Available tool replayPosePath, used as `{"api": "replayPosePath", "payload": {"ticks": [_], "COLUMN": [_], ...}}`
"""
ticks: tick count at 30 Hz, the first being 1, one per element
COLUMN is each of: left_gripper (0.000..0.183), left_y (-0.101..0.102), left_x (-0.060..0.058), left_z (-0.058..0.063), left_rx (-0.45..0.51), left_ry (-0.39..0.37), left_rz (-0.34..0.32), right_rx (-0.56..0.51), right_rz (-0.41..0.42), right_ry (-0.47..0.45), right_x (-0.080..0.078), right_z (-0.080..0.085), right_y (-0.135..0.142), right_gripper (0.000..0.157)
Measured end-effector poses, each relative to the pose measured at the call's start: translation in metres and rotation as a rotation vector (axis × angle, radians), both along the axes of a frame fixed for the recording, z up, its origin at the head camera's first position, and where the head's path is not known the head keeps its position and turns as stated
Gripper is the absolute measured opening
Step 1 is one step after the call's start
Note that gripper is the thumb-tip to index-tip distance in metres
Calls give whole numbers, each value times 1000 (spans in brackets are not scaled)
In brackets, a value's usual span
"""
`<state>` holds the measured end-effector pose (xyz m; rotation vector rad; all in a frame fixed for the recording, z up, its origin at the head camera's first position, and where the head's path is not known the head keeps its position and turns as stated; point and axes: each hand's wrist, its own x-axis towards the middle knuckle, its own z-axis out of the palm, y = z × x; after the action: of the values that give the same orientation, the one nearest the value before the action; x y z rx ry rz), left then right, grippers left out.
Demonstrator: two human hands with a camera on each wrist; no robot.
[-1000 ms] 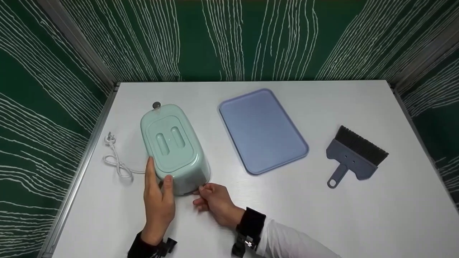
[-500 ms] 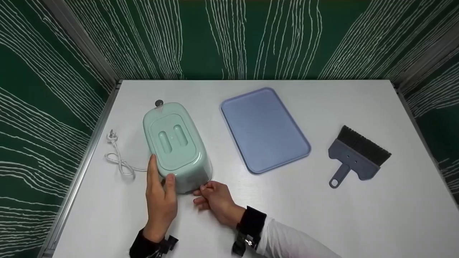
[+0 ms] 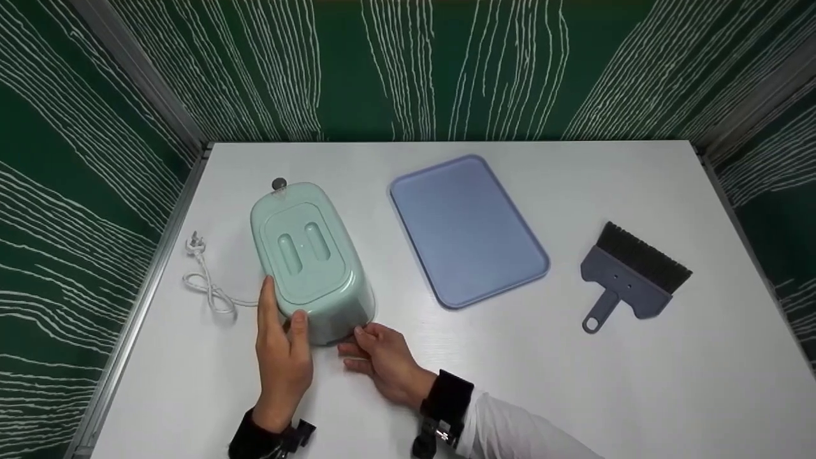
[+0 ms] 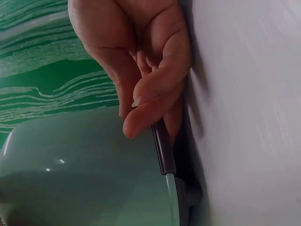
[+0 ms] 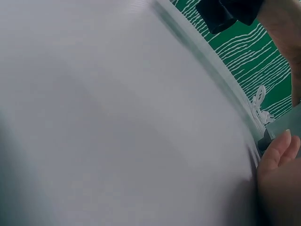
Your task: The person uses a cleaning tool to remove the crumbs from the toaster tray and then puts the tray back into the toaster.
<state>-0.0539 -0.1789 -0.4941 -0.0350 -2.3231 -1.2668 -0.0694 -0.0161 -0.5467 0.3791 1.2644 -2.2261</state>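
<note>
A mint-green toaster with a lid over its top stands at the left, its narrow end towards me. My left hand lies along it, straight fingers on the left side and thumb on the near end. Low at that end, my right hand pinches a dark strip, the crumb tray's edge, as the left wrist view shows; the rest of the tray is hidden. In the right wrist view only the right hand's fingers show beside the toaster's base.
A white power cord with its plug lies left of the toaster, whose grey knob sticks out at the far end. A blue tray lies mid-table; a grey brush with dark bristles is at the right. Green walls surround the table.
The right hand's lower fingers have spread slightly to the left by the toaster's base. The left hand and the toaster stay where they were.
</note>
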Motion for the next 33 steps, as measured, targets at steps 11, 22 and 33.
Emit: {"api": "replayPosePath", "payload": {"ticks": [11,22,33], "left_gripper": [66,67,66], "left_y": [2,1,1], "left_x": [-2,0,-2], "left_z": [1,2,-1], "left_rx": [0,27,8], "left_ry": [-12,-32,-9], "left_rz": [11,-12,-1], "right_rx": [37,112,112], "right_rz": [-15,-31,-46], "right_ry": [26,7,22], "right_x": [1,3,4], "right_z": [0,3,3], "right_y": [-5,-7,-7], "right_gripper": [14,16,14]}}
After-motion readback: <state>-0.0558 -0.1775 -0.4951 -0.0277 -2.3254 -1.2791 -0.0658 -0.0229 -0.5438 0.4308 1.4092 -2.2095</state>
